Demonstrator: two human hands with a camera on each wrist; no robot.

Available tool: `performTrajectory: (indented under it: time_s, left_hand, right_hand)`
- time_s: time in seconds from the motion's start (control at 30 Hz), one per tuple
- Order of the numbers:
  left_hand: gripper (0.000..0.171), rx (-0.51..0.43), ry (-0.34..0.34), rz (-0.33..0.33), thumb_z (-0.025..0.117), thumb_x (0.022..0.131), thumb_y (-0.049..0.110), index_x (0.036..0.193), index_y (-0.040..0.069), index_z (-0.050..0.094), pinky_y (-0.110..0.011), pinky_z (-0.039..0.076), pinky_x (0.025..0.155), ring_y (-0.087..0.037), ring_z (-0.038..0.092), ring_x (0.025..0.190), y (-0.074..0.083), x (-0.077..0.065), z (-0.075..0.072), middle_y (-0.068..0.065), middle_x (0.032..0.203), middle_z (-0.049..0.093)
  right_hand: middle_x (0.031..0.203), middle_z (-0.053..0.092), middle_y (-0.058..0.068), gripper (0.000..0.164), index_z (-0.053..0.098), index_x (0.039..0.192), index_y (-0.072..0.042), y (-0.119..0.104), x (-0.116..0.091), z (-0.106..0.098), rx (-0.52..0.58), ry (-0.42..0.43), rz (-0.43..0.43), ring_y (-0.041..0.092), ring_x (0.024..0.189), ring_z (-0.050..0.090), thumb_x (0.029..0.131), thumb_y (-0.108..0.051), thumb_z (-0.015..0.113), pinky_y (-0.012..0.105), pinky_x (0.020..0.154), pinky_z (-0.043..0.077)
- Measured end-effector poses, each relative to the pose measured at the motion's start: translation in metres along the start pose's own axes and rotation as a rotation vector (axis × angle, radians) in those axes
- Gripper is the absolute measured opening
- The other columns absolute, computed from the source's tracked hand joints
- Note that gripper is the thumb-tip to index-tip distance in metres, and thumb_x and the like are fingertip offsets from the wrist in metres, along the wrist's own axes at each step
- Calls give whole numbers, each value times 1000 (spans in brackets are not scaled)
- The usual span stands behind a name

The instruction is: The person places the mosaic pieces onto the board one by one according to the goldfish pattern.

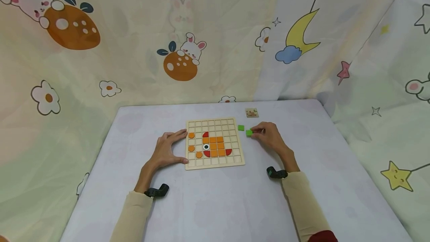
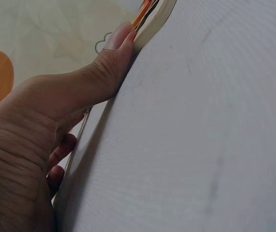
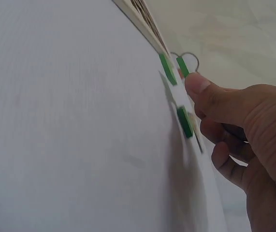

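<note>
A square wooden grid board (image 1: 215,167) lies on the table, with orange squares (image 1: 214,146), red quarter-round pieces, orange discs (image 1: 191,135) and a white piece with a black eye (image 1: 206,147) set in its cells. Along the board's left side, my left hand (image 1: 165,151) spreads thumb and fingers and touches the edge; the thumb (image 2: 118,43) presses near the front corner. To the right of the board, my right hand (image 1: 268,136) pinches a green square tile (image 3: 182,66) between thumb and fingers, above the table. Two other green tiles (image 3: 167,68) (image 3: 184,122) lie below it.
A small patterned picture card (image 1: 252,112) lies behind the green tiles, near the table's back edge. Pale cloth covers the table (image 1: 215,204). A printed curtain (image 1: 134,47) hangs behind it. Each wrist wears a black camera (image 1: 276,173).
</note>
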State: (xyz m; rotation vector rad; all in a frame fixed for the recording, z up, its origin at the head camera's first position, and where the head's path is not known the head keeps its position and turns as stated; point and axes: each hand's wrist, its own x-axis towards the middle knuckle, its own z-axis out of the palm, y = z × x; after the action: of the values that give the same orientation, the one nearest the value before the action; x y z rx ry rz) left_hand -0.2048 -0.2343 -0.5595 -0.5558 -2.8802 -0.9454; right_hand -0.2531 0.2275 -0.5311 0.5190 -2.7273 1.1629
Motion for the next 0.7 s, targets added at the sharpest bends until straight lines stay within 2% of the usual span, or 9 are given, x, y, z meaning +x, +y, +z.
performTrajectory:
  time_s: [0.3,0.43,0.7]
  left_hand:
    - [115,-4,-4,-14,102,63,60,162,24,56,-62,32,115,-35,48,139,1,-1,0,3,173,48]
    - [115,1,-8,-13,102,63,59,162,24,56,-63,31,116,-35,48,139,0,-1,0,2,173,48]
    - [116,2,-10,-15,101,63,61,163,25,55,-61,32,115,-34,47,141,0,0,0,3,173,47]
  right_hand:
    - [100,82,13,24,85,110,0,-17,16,20,35,-58,-40,18,87,71,87,-3,90,25,79,53]
    - [102,82,11,23,85,112,-1,-24,22,27,53,-90,-34,17,86,68,89,-5,89,24,77,50]
    - [100,81,11,24,84,114,0,-35,30,36,11,-131,-36,17,86,66,91,-5,88,28,78,49]
